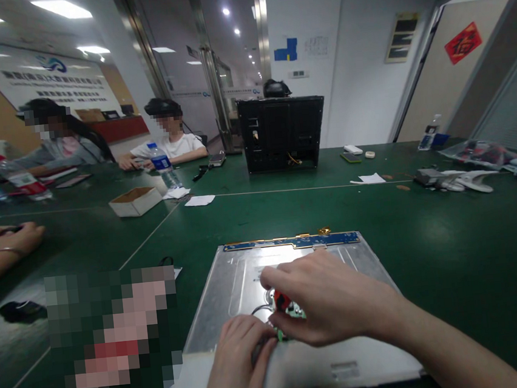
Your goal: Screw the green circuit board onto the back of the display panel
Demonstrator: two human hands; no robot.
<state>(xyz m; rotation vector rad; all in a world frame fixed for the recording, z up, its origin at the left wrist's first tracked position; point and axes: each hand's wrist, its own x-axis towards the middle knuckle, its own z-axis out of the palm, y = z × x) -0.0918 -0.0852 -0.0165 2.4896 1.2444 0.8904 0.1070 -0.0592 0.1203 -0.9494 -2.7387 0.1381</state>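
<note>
A flat metal display panel (213, 296) lies back side up in front of me, with a narrow blue circuit strip (272, 245) along its far edge. My right hand (327, 297) is closed from above around a screwdriver (281, 300) with a red and black handle; its tip is hidden. Under that hand a small green circuit board (297, 310) shows in part. My left hand (243, 348) rests on the panel, thumb and fingertips closed at the board's near left edge. A dark cable (261, 308) curves past the left fingers.
Left of the panel lies a blurred-out pinkish object (129, 322). A co-worker's hands (10, 245) are at far left. Further back are an open box (135, 201), a water bottle (164, 166), a black monitor housing (284, 133), and gloves (458, 179). Two people sit across the table.
</note>
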